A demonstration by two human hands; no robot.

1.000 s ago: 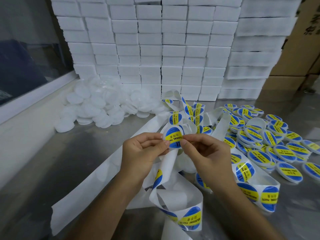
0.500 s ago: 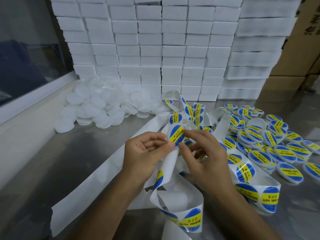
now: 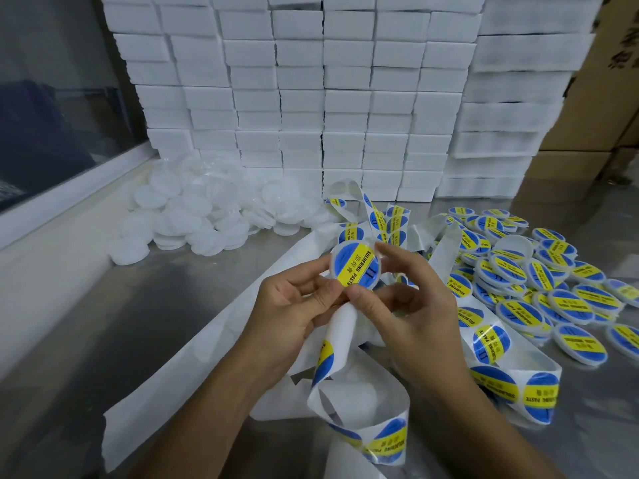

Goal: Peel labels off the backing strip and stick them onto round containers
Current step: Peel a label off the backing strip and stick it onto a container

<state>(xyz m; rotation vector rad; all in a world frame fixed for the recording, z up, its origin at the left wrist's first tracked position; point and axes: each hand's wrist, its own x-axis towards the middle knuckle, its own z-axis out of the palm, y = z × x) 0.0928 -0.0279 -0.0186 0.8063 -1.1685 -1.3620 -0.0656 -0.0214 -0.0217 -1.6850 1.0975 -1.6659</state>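
A round white container [image 3: 356, 267] with a blue-and-yellow label on its face is held up between both hands above the table. My left hand [image 3: 294, 316] pinches its lower left edge with thumb and fingers. My right hand [image 3: 411, 305] holds its right side, thumb pressed on the label's lower edge and index finger on the upper rim. The white backing strip [image 3: 342, 337], still carrying several labels, hangs down between my hands and loops across the table.
A heap of plain white containers [image 3: 193, 216] lies at the back left. Labelled containers [image 3: 539, 281] are piled at the right. Stacked white foam boxes [image 3: 345, 98] form a wall behind, with cardboard boxes [image 3: 608, 98] at far right. The steel table [image 3: 138, 333] shows at left.
The label has come off the strip and now sits on a container's face. Both hands have turned the container up toward me, with the right thumb pressing on the label.
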